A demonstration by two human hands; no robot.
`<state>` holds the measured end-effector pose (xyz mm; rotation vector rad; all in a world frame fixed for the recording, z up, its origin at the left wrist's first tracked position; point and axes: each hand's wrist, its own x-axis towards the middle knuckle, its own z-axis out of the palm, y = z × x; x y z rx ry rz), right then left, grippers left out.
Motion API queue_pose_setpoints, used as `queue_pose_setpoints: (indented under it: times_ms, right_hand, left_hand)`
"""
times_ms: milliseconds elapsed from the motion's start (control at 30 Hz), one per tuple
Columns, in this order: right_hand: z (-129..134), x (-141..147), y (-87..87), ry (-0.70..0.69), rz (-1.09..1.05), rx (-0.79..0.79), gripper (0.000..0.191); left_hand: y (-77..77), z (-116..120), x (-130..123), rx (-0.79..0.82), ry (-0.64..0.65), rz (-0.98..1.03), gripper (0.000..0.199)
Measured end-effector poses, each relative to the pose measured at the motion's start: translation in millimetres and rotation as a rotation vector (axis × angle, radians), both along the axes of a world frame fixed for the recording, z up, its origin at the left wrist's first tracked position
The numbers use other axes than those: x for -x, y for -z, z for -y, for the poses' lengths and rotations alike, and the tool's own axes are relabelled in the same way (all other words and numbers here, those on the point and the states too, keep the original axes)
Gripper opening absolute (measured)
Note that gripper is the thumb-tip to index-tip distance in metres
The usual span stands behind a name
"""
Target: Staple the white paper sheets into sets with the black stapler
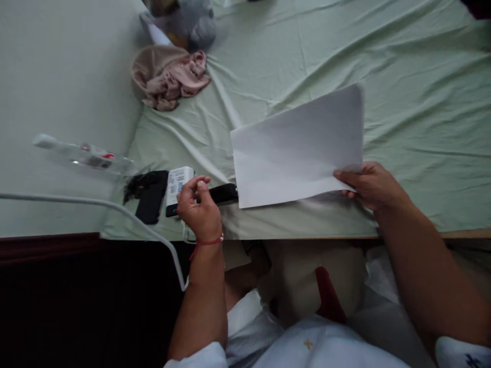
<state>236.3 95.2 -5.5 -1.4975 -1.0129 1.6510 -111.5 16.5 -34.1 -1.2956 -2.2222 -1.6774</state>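
Observation:
My right hand (364,185) pinches the lower right corner of a white sheet of paper (299,148), thumb on top and fingers beneath. The paper is held slightly bent over the pale green bedsheet (268,61). To the left of the paper, my left hand (197,204) has its fingers curled in, with a red string at the wrist; whether anything small is between the fingers is hidden. A black object (224,194) lies just beyond that hand, near the paper's left edge. Beside the same hand is a white box-like device (179,180) with printed text.
A black phone-like object (152,199) lies left of the white device. A clear plastic bottle (92,156) is by the wall. Pink cloth (172,79) and a plastic bag (192,23) are at the upper left. A grey cable (115,205) crosses the lower left.

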Motion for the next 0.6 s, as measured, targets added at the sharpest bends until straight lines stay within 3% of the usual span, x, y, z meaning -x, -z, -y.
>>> queue_pose_setpoints:
  times_ms: [233,600]
  right_hand:
    - [-3.7,7.0,10.6,-0.065,0.024,-0.078,0.03]
    - [-5.3,13.7,11.6,-0.01,0.03,-0.054,0.032]
  left_hand:
    - [12.1,1.1,8.5,0.239,0.211,-0.064,0.022]
    - [9.0,5.9,6.7,0.283,0.275,-0.067,0.026]
